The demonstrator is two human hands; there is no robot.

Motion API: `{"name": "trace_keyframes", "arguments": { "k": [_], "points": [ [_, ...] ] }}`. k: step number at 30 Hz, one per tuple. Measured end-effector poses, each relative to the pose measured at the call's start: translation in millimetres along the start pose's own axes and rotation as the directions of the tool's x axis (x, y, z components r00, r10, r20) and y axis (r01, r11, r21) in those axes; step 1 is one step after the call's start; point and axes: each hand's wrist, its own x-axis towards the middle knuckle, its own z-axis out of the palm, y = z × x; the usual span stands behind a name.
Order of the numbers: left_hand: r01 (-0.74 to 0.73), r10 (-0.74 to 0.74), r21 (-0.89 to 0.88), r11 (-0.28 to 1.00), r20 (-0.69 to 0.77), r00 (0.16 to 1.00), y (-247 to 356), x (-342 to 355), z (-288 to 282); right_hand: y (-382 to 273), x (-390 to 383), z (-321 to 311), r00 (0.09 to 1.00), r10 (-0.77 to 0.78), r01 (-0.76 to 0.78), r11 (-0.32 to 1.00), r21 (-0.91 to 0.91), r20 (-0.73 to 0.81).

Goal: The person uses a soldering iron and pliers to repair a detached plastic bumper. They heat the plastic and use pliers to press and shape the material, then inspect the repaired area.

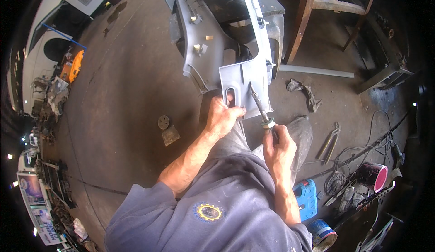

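A light grey plastic trim panel (pixel 240 73) stands in front of my knees, its long narrow arm running up and away. My left hand (pixel 222 118) grips its lower edge, with fingers behind the oval slot and the thumb on the front. In my right hand (pixel 280 148) is a soldering iron (pixel 258 101), held by its handle below a green-and-white collar. The iron points up and left, and its tip meets the panel's face or lies very near it. Beyond is a darker grey trim panel (pixel 204 39) with small pale clips, leaning against a black plastic piece (pixel 272 11).
To the right lie pliers (pixel 330 143), tangled cable (pixel 371 145), a grey bar (pixel 317 71) and a rusty metal frame (pixel 304 20). Nearer are a blue case (pixel 307 200), a pink-lined bucket (pixel 372 176) and a blue can (pixel 322 232). A round disc (pixel 163 122) lies left.
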Motion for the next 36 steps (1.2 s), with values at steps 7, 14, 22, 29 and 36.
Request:
{"name": "trace_keyframes", "arguments": {
  "k": [7,14,22,29,36],
  "points": [
    [-0.013,0.013,-0.031,0.999,0.013,1.0,-5,2,-1,8,-8,0,1.0,0.007,-0.007,1.0,-0.008,0.013],
    [-0.01,0.011,-0.068,0.998,0.008,1.0,-3,0,3,5,-2,1,1.0,-0.003,0.003,1.0,-0.005,-0.006],
    [-0.008,0.008,-0.039,0.999,-0.003,1.0,-11,2,1,3,-5,0,1.0,0.006,-0.006,1.0,0.015,0.007],
    [-0.008,0.008,0.009,1.0,0.036,0.999,-7,1,-2,-3,-1,-1,0.998,0.061,-0.061,0.998,0.004,0.027],
    [-0.01,0.01,-0.04,0.999,0.002,1.0,-6,1,1,-3,1,-1,1.0,0.026,-0.026,1.0,0.014,0.014]
  ]
}}
